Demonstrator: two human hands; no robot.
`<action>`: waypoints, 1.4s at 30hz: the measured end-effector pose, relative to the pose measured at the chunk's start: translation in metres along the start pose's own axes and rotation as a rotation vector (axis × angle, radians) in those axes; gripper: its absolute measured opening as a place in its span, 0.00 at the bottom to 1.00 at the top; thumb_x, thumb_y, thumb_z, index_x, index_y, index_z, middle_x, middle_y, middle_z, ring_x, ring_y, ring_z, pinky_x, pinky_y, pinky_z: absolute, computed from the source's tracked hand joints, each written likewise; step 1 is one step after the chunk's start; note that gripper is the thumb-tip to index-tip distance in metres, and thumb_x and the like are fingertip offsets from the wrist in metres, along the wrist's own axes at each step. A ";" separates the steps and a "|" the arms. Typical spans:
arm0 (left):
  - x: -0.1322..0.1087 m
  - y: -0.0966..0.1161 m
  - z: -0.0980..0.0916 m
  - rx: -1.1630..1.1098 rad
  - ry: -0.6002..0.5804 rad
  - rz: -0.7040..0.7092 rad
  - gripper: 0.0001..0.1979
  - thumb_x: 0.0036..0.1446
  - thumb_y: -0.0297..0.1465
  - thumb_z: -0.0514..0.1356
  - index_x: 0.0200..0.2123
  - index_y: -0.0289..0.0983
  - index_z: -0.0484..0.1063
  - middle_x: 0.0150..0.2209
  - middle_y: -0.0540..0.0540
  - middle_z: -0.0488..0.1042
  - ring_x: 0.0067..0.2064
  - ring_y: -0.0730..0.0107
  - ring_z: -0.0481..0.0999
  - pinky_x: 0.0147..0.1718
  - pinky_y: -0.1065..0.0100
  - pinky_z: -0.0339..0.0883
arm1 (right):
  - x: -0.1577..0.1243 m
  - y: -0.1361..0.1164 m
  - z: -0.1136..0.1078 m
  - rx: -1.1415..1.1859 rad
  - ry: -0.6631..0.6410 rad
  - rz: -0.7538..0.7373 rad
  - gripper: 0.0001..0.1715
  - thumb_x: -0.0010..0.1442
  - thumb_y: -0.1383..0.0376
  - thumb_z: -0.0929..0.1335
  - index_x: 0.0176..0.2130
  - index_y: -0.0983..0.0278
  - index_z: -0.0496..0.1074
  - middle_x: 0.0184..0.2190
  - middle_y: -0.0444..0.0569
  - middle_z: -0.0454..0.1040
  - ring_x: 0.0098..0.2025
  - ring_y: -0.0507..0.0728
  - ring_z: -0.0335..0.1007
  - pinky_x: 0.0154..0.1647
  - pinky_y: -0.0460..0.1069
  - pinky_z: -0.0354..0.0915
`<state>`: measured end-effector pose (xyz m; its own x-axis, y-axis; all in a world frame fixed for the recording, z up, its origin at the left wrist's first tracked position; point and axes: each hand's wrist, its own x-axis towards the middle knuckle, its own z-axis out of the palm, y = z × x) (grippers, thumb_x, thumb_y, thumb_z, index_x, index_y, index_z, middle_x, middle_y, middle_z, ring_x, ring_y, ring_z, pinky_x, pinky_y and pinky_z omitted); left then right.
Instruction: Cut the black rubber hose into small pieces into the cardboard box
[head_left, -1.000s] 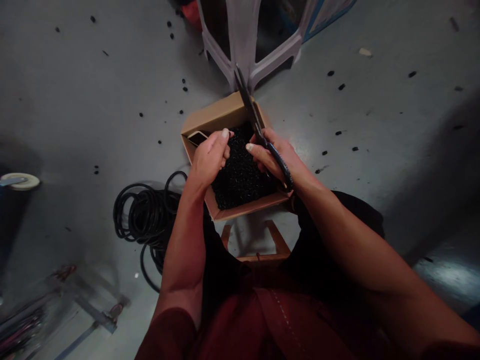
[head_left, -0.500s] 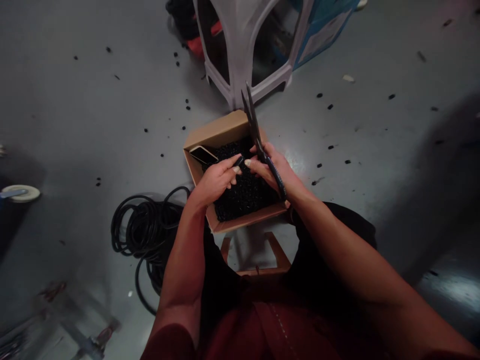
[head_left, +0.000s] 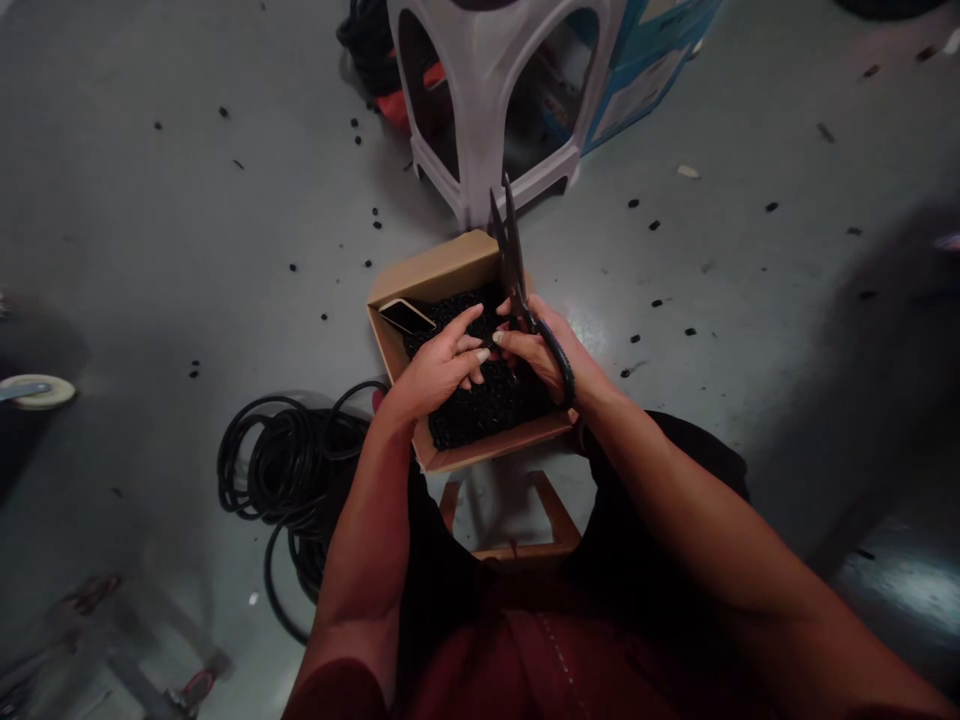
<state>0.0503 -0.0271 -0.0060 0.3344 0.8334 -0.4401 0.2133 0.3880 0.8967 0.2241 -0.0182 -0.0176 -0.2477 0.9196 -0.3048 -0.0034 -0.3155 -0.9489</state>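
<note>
Over the cardboard box (head_left: pixel 431 276), my left hand (head_left: pixel 442 365) has its index finger and thumb apart, and no held part shows between them. My right hand (head_left: pixel 544 340) holds black scissors (head_left: pixel 514 262), blades parted and pointing away from me. Its thumb and fingertips come together close to my left thumb; whether a small piece sits in them is too dark to tell. Many small black pieces (head_left: pixel 487 410) fill the box below both hands. A phone-like dark slab with a pale edge (head_left: pixel 407 317) leans in the box's left corner.
A coil of black hose or cable (head_left: pixel 289 460) lies on the floor left of the box. Beyond the box stands a pale plastic stool (head_left: pixel 480 110), with a blue box (head_left: pixel 645 80) at its right. Small black bits are scattered over the grey floor (head_left: pixel 262 200).
The small black ridged piece between my left finger and thumb no longer shows there, and those fingers have spread. The scissors have turned slightly, still in my right hand. The view has shifted a little.
</note>
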 end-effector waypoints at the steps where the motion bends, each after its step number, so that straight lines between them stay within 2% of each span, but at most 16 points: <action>1: 0.000 0.000 0.000 -0.009 0.001 -0.008 0.32 0.56 0.30 0.58 0.63 0.40 0.57 0.35 0.49 0.73 0.28 0.78 0.72 0.27 0.73 0.65 | 0.000 0.000 0.000 0.004 0.003 -0.001 0.17 0.51 0.63 0.69 0.41 0.60 0.62 0.30 0.40 0.68 0.27 0.49 0.67 0.28 0.47 0.63; 5: -0.001 0.000 0.000 -0.003 0.010 -0.051 0.23 0.53 0.32 0.62 0.52 0.34 0.67 0.32 0.49 0.74 0.27 0.78 0.70 0.28 0.72 0.65 | 0.002 0.003 -0.003 -0.014 0.072 -0.024 0.18 0.52 0.62 0.69 0.43 0.60 0.62 0.29 0.39 0.67 0.25 0.49 0.65 0.28 0.47 0.63; 7: 0.000 0.000 0.000 0.020 0.014 -0.043 0.17 0.53 0.32 0.63 0.45 0.33 0.70 0.29 0.50 0.73 0.27 0.78 0.69 0.27 0.73 0.65 | 0.004 0.005 -0.005 -0.034 0.111 -0.033 0.19 0.52 0.61 0.69 0.44 0.60 0.62 0.28 0.39 0.67 0.25 0.50 0.65 0.27 0.47 0.63; 9: 0.001 -0.001 -0.003 0.062 0.029 -0.017 0.13 0.54 0.33 0.61 0.42 0.33 0.71 0.29 0.50 0.73 0.27 0.77 0.70 0.27 0.73 0.65 | 0.005 0.006 -0.006 -0.073 0.121 -0.028 0.20 0.54 0.59 0.68 0.45 0.61 0.62 0.28 0.40 0.67 0.25 0.50 0.65 0.28 0.48 0.64; 14: 0.001 -0.002 -0.017 0.211 0.218 0.023 0.14 0.57 0.32 0.57 0.46 0.35 0.73 0.32 0.48 0.75 0.29 0.77 0.70 0.29 0.73 0.64 | 0.002 0.004 -0.002 -0.275 0.105 -0.038 0.22 0.56 0.52 0.67 0.46 0.61 0.63 0.33 0.45 0.70 0.33 0.55 0.70 0.37 0.53 0.66; 18: -0.002 -0.001 -0.031 0.223 0.359 0.045 0.17 0.58 0.32 0.56 0.49 0.34 0.73 0.34 0.47 0.76 0.28 0.78 0.69 0.29 0.73 0.63 | -0.005 0.003 0.003 -0.459 0.040 -0.011 0.26 0.57 0.48 0.66 0.48 0.62 0.65 0.39 0.51 0.74 0.39 0.60 0.71 0.39 0.55 0.65; 23: -0.007 0.000 -0.041 0.183 0.399 0.090 0.19 0.59 0.33 0.56 0.53 0.38 0.73 0.30 0.50 0.73 0.27 0.79 0.66 0.28 0.74 0.61 | -0.009 0.007 0.005 -0.546 -0.096 0.027 0.29 0.58 0.46 0.65 0.51 0.62 0.64 0.43 0.54 0.75 0.42 0.63 0.72 0.40 0.56 0.65; 31: -0.010 0.006 -0.043 0.140 0.460 0.070 0.18 0.58 0.35 0.58 0.49 0.35 0.75 0.29 0.49 0.72 0.27 0.78 0.66 0.27 0.74 0.61 | -0.016 0.008 0.011 -0.589 -0.241 0.017 0.30 0.59 0.45 0.65 0.51 0.62 0.63 0.43 0.55 0.75 0.42 0.63 0.72 0.39 0.55 0.65; 42: -0.008 0.006 -0.040 0.175 0.413 0.057 0.19 0.58 0.36 0.58 0.50 0.35 0.75 0.29 0.49 0.72 0.27 0.77 0.66 0.28 0.73 0.61 | -0.016 0.006 0.010 -0.644 -0.270 0.006 0.30 0.59 0.45 0.64 0.50 0.63 0.63 0.43 0.54 0.75 0.41 0.62 0.72 0.37 0.52 0.63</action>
<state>0.0120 -0.0159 0.0052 -0.0365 0.9524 -0.3027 0.3692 0.2943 0.8815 0.2180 -0.0375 -0.0176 -0.4787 0.8013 -0.3589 0.5531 -0.0423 -0.8320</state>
